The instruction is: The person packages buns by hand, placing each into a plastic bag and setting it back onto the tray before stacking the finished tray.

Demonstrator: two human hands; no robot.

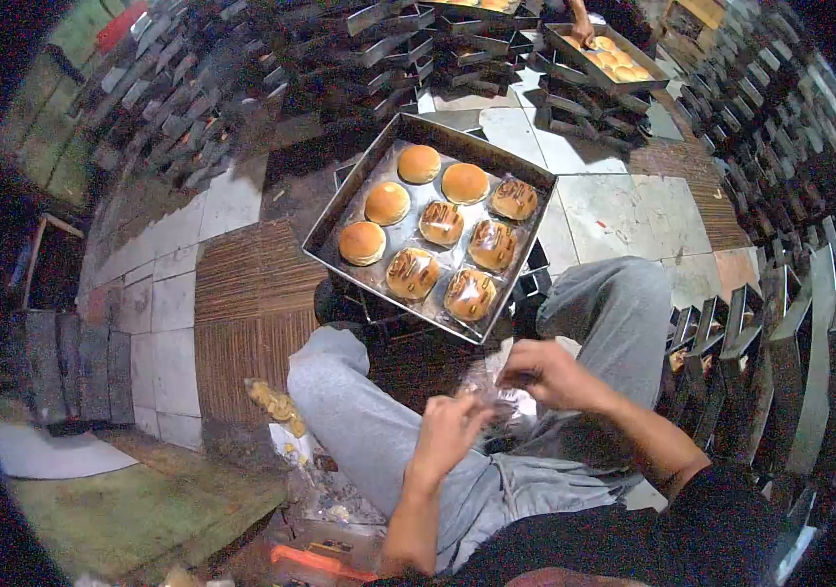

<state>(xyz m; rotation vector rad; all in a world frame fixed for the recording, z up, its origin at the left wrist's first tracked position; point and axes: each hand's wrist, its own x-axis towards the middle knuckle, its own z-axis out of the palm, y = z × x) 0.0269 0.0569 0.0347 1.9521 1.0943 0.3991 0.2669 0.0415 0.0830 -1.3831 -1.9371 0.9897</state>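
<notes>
grey trousers (344,396) spread wide, and just beyond sits a metal tray (477,154), angled. down to the right hand (547,374), seemingly pinching a clear wrapper (514,411) above the trousers; left hand (449,430) right beside it, too blurred to tell whether it grips. looks like opening the wrapper, which calls for a steady pinch next. nine buns (465,183) in the tray: four bare, five wrapped.

Buns (420,164) in a tray (476,153), tray before the knees (332,354), stacked tins (799,338) right, low platform (144,504) left
</notes>
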